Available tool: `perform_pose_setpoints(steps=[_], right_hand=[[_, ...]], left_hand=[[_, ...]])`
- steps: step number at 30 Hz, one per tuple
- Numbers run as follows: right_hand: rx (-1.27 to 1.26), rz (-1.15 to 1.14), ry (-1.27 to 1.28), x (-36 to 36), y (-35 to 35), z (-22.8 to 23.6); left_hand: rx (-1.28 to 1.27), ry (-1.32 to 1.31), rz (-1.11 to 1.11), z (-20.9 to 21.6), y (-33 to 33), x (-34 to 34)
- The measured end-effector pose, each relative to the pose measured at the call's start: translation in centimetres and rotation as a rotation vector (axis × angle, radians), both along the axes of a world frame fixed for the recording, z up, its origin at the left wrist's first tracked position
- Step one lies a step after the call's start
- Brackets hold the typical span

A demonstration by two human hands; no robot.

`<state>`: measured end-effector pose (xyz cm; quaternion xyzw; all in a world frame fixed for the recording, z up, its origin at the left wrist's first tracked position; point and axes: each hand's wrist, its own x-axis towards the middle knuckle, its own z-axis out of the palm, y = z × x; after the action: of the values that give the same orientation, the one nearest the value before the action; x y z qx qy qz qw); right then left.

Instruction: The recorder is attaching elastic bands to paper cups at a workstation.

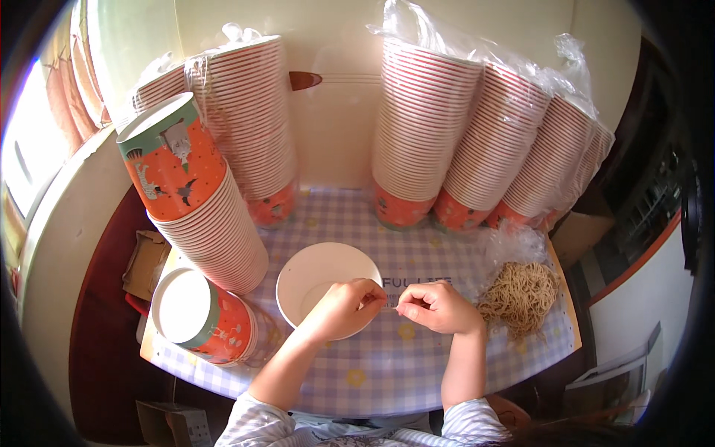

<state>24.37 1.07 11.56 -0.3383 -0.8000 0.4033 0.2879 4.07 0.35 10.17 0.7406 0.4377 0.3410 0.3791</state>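
My left hand [348, 307] and my right hand [441, 307] are close together, fingertips pinched and pointing at each other. Something small and thin seems to lie between the fingertips, too fine to name. Under my left wrist stands a white paper tub [316, 261], its round mouth facing up; the hand covers part of its right side. To the right of my right hand lies a tangled heap of thin beige strings [521, 298].
Orange-printed paper tubs [220, 320] stand upside down at the left, beside a tall leaning stack [216, 238]. Bagged stacks of tubs [424, 119] line the back. Crumpled clear plastic [514, 246] lies behind the strings. A checked cloth [402, 380] covers the table.
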Motion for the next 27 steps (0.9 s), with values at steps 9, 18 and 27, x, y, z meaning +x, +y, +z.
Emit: perform_pose_setpoints(steps=[9,18,27], right_hand=[[-0.063,-0.062,0.260,-1.6,0.3,-1.0],[0.061,-0.097,0.125,-1.6,0.4,-1.1],[0.083,-0.009,0.176,-0.7,0.6,-1.2]], left_hand=[[-0.035,-0.010,-0.016,-0.2,-0.3,-0.1],[-0.005,-0.053,-0.014,0.1,-0.3,0.1],[-0.133,-0.109,-0.010,0.2,-0.2,-0.4]])
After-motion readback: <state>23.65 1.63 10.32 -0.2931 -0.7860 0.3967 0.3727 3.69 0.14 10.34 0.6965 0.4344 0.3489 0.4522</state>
